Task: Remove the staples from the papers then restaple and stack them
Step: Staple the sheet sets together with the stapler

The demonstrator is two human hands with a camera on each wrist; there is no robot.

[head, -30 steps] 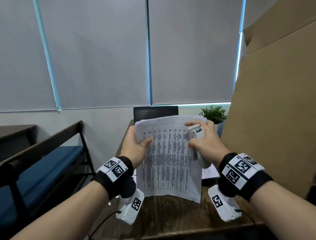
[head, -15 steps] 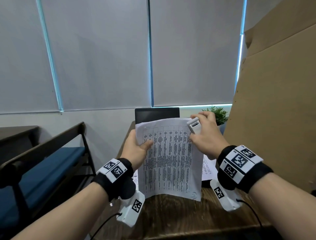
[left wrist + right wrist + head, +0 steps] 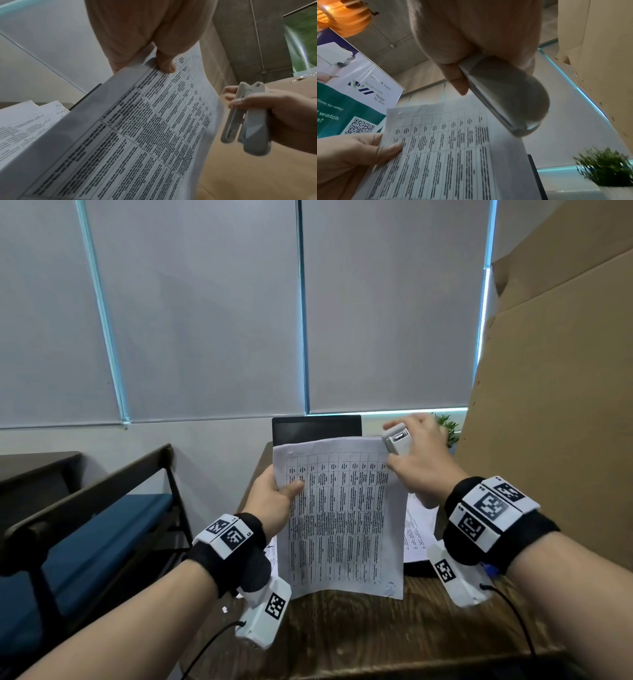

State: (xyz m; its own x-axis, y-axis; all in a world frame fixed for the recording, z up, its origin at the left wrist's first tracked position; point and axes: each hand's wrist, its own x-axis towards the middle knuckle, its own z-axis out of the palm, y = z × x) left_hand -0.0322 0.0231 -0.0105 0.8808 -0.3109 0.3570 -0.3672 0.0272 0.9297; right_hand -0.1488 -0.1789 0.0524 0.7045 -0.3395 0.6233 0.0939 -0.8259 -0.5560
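I hold a set of printed papers (image 3: pixel 339 515) upright over the wooden desk (image 3: pixel 342 635). My left hand (image 3: pixel 274 501) pinches its left edge, thumb on the front (image 3: pixel 165 65) (image 3: pixel 392 147). My right hand (image 3: pixel 421 463) grips a grey stapler (image 3: pixel 397 440) at the papers' top right corner, just beside the edge. In the left wrist view the stapler (image 3: pixel 248 121) stands off the paper edge with its two arms slightly parted. From the right wrist, the stapler (image 3: pixel 503 94) hangs above the papers (image 3: pixel 453 155).
More printed sheets (image 3: pixel 418 529) lie on the desk to the right and others (image 3: pixel 25 121) to the left. A dark screen (image 3: pixel 317 428) stands behind the papers, a small green plant (image 3: pixel 447 428) beside it. A big cardboard sheet (image 3: pixel 555 405) rises at right, a blue-cushioned bench (image 3: pixel 85 529) at left.
My right hand has carried the stapler up and to the right, from the front of the papers to their top right corner. The left hand keeps its hold.
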